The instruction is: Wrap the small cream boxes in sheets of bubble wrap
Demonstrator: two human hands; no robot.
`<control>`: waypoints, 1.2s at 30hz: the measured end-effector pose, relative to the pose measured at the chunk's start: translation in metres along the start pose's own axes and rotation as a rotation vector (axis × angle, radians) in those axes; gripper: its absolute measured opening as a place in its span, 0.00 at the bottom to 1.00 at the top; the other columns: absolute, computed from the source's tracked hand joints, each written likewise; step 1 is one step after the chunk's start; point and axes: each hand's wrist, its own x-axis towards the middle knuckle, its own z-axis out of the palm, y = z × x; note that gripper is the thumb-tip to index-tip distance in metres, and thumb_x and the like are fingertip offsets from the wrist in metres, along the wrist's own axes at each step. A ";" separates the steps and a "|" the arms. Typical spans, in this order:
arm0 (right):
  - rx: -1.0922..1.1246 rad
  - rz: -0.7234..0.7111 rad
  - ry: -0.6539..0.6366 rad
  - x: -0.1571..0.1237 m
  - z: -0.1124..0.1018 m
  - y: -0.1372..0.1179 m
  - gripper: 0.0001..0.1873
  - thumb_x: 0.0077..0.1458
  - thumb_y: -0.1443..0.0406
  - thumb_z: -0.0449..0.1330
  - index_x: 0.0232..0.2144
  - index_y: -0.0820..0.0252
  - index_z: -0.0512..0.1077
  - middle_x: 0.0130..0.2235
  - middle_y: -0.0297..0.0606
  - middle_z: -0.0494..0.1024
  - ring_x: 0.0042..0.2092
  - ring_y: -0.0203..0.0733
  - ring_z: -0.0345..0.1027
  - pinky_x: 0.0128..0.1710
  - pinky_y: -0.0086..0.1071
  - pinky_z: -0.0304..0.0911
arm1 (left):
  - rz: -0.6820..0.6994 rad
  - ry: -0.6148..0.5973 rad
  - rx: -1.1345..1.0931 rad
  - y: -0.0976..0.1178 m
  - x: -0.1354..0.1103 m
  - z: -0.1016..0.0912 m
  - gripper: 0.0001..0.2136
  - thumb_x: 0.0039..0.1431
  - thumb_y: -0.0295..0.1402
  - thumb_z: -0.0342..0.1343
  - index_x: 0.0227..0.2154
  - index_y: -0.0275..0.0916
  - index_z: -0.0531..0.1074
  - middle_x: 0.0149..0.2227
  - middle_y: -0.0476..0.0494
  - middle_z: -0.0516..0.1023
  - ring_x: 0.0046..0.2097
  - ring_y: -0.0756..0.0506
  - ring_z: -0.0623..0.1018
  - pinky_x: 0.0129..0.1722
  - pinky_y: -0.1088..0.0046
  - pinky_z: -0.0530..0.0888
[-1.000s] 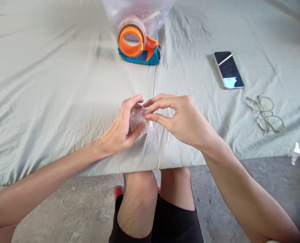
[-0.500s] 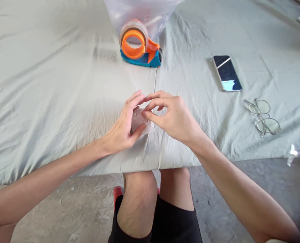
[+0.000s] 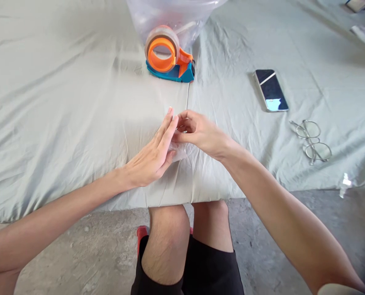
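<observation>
A small, crumpled packet of clear plastic (image 3: pixel 180 153) lies between my hands, close to the table's front edge. My left hand (image 3: pixel 151 159) steadies it from the left, its thumb against the plastic and its long fingers stretched along the far side. The fingers of my right hand (image 3: pixel 202 133) are curled into a pinch at the packet's upper edge, near my left fingertips. Much of the packet is covered by my hands, and its contents cannot be made out.
Beyond my hands stands an orange and blue tape dispenser (image 3: pixel 170 57), in front of a large translucent plastic bag (image 3: pixel 176 12). To the right lie a phone (image 3: pixel 271 90), eyeglasses (image 3: pixel 313 141) and a clear plastic scrap (image 3: pixel 345 184). Wrinkled grey-green cloth (image 3: pixel 62 106) covers the table.
My right hand has shifted slightly left and away from me, its fingers curling in closer to the left hand. My left hand has turned, hiding more of the packet. The view has shifted slightly.
</observation>
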 end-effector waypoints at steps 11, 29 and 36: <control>0.083 0.084 -0.021 0.010 0.015 -0.007 0.10 0.38 0.71 0.59 0.27 0.55 0.75 0.29 0.33 0.74 0.33 0.41 0.64 0.37 0.38 0.63 | 0.008 -0.049 0.058 -0.010 -0.003 -0.002 0.41 0.87 0.33 0.44 0.87 0.51 0.22 0.90 0.41 0.30 0.90 0.35 0.39 0.89 0.41 0.53; -0.236 -0.339 0.428 0.072 -0.009 0.025 0.20 0.75 0.48 0.59 0.31 0.49 0.68 0.34 0.37 0.73 0.36 0.45 0.68 0.39 0.41 0.66 | -0.319 0.325 -0.115 0.011 0.002 -0.061 0.27 0.88 0.59 0.42 0.75 0.52 0.67 0.79 0.36 0.71 0.79 0.31 0.74 0.70 0.47 0.82; -0.398 -0.431 0.557 0.068 -0.011 0.034 0.22 0.79 0.43 0.57 0.36 0.49 0.70 0.34 0.35 0.71 0.37 0.46 0.70 0.40 0.41 0.64 | -0.370 0.228 -0.086 -0.003 0.056 -0.101 0.17 0.81 0.55 0.58 0.49 0.48 0.83 0.45 0.43 0.89 0.46 0.36 0.89 0.48 0.51 0.88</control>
